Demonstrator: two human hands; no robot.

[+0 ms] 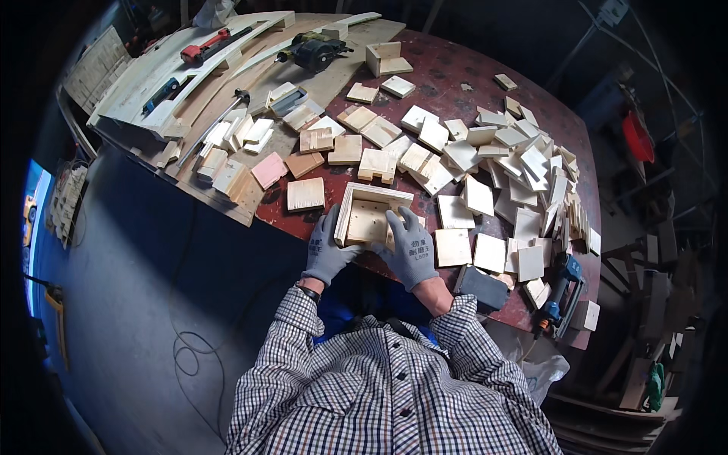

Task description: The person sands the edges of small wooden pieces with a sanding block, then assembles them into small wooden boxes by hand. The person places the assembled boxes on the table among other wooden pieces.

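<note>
Pale wooden open-topped box [369, 216], unfinished and shallow, is held at the near edge of the dark red desk [455, 95], directly in front of the person. It is gripped from both sides: the left hand [327, 250], in a grey work glove, is wrapped around the box's left wall, and the right hand [409, 246], gloved the same way, is laid over its right side with the fingers [400, 221] spread across the inner panel. Both sets of fingers are closed on the box; whether a separate loose piece is pinned under the right hand cannot be told.

A flat square wooden panel [305, 194] is seen just left of the box, and a pinkish square board [268, 170] lies further left. To the right, a large scatter of light wooden squares [516, 167] is spread over the desk, some of it stacked on edge near the far right rim. A dark grey rectangular block [483, 287] rests near the right forearm, and a blue pneumatic nail gun [560, 292] lies at the desk's right corner. At the far side, a black cordless power tool [315, 51] and a red-handled bar clamp [206, 47] are laid on long pale boards. A finished small wooden box [385, 59] stands beyond them
</note>
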